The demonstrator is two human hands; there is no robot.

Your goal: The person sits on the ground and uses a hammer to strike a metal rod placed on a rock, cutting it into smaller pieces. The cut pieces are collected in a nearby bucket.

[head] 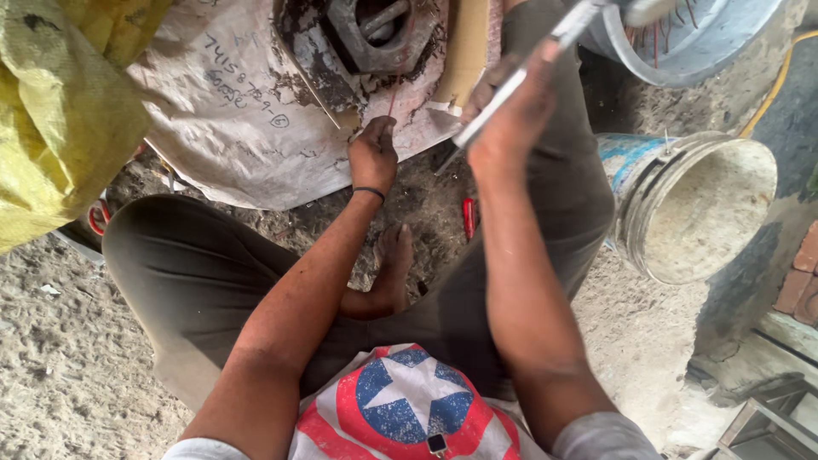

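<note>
I sit cross-legged on sandy ground. My left hand pinches a thin reddish wire that stands up at the near edge of a dirty white sack. My right hand is raised and gripping a long grey metal tool that slants up to the right. On the sack lies a dark, greasy metal block with a hollow centre. A tan cardboard strip rests beside it.
A white plastic bucket lies tipped on its side at right. A grey tub with wires sits at top right. Yellow sacking fills the top left. A red-handled tool lies between my legs. Bricks stand far right.
</note>
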